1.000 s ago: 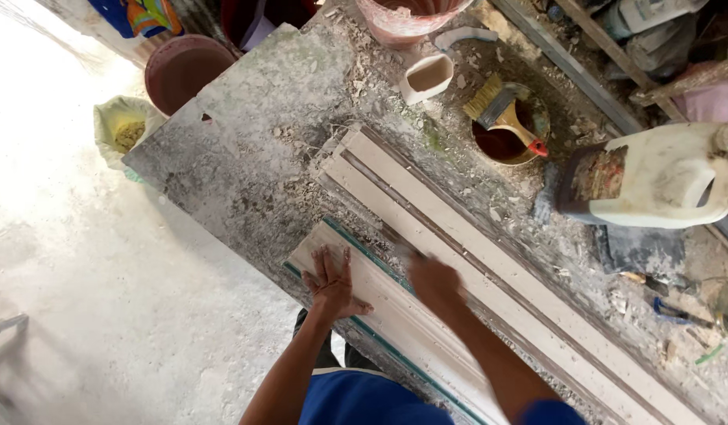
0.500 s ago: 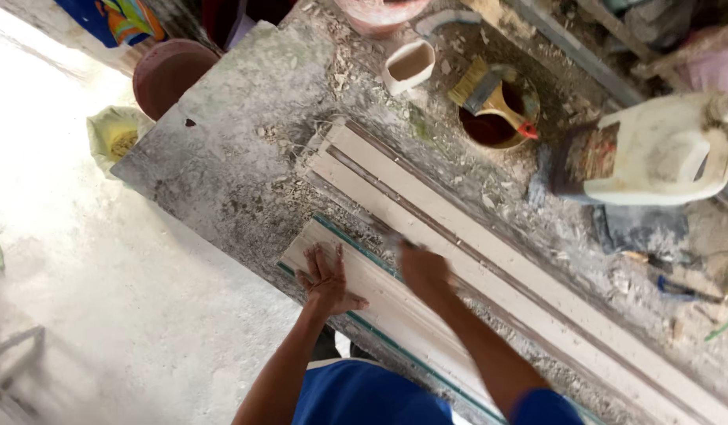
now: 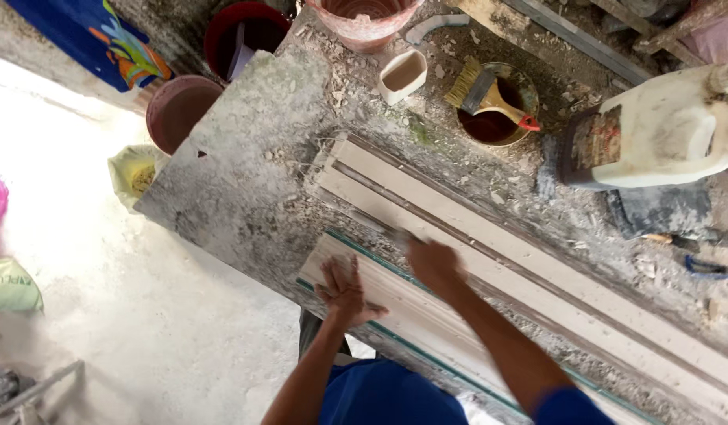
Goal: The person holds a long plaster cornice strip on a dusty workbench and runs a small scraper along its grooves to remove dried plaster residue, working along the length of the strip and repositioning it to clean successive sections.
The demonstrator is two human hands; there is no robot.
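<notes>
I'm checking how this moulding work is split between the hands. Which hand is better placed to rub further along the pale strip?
Probably the right hand: it lies farther up the pale strip, blurred. The left hand lies flat near the strip's end, fingers spread, as if steadying it.

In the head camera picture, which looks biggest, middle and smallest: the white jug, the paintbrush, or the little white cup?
1. White jug, biggest by far.
2. Paintbrush.
3. Little white cup, only slightly smaller than the brush, so those two are close.
</notes>
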